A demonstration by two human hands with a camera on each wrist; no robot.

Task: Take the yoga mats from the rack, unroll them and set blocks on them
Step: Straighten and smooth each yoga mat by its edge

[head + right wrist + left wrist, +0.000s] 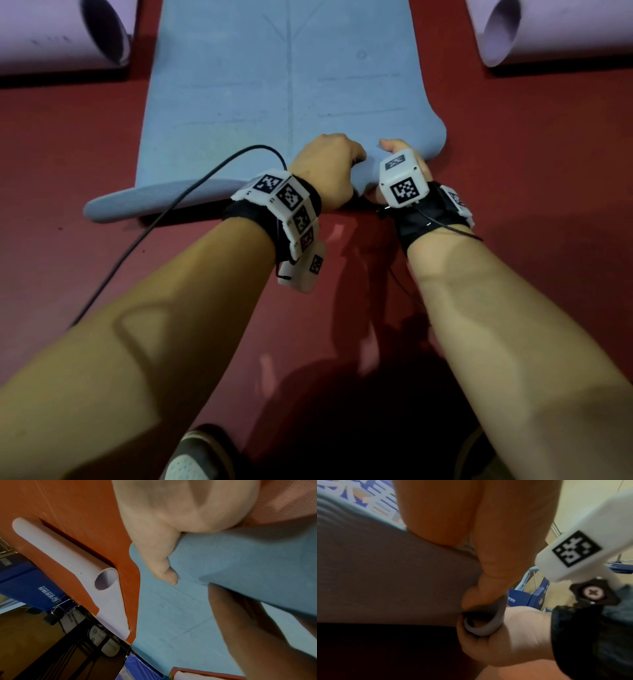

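Observation:
A blue yoga mat [274,89] lies unrolled on the red floor, running away from me. Its near end is lifted and curls over in the middle, and its near left corner [113,207] sticks out sideways. My left hand [342,161] and right hand [394,150] sit side by side at that near edge, and both grip it. In the left wrist view the curled mat edge [486,622] is wrapped between the fingers of both hands. In the right wrist view my right thumb [159,561] presses on the mat's top [180,615].
Two lilac rolled mats lie on the floor, one at the far left [65,34] and one at the far right [548,31]. A black cable [154,233] trails from my left wrist. My shoe [195,459] is at the bottom. Blue padded equipment [25,582] stands beyond the floor.

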